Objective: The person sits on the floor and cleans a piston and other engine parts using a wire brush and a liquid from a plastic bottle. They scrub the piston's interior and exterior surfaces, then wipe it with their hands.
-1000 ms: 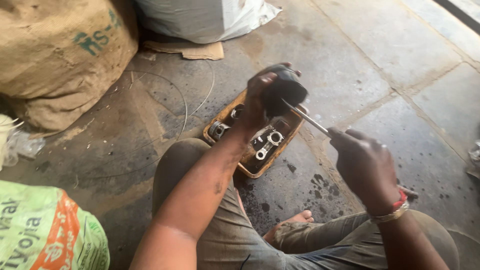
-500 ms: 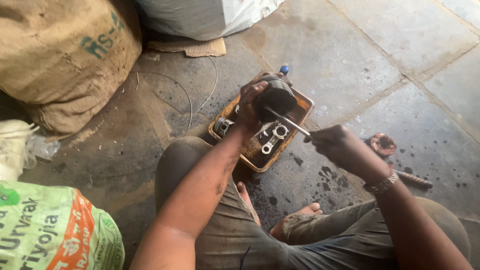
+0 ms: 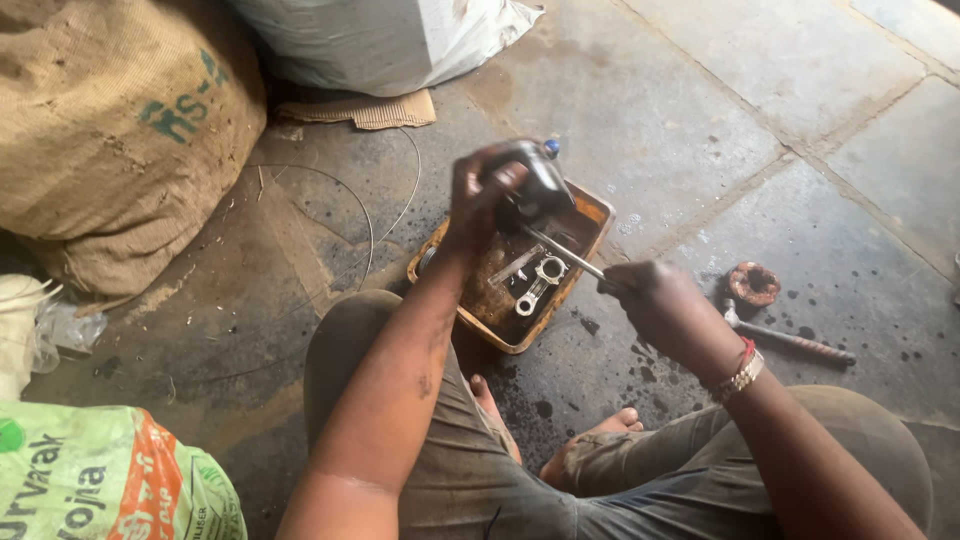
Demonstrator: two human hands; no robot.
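L hand point(image 3: 478, 195): grips dark cylindrical engine part point(image 3: 535, 185), held above tray
R hand point(image 3: 655, 305): clenched on thin metal rod point(image 3: 562, 256), tip at the part
Tray point(image 3: 590, 215): rusty, oily, on floor; connecting rod point(image 3: 537, 282) inside

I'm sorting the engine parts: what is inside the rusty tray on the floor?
Inside the tray lies a connecting rod in dark oily residue. The left hand, holding a dark cylindrical part above it, covers the tray's far end, so anything there is hidden.

arms: bare, no sleeves
right wrist: metal bracelet point(image 3: 742, 372), red thread
legs: grey-brown trousers point(image 3: 470, 470), grimy
feet: bare
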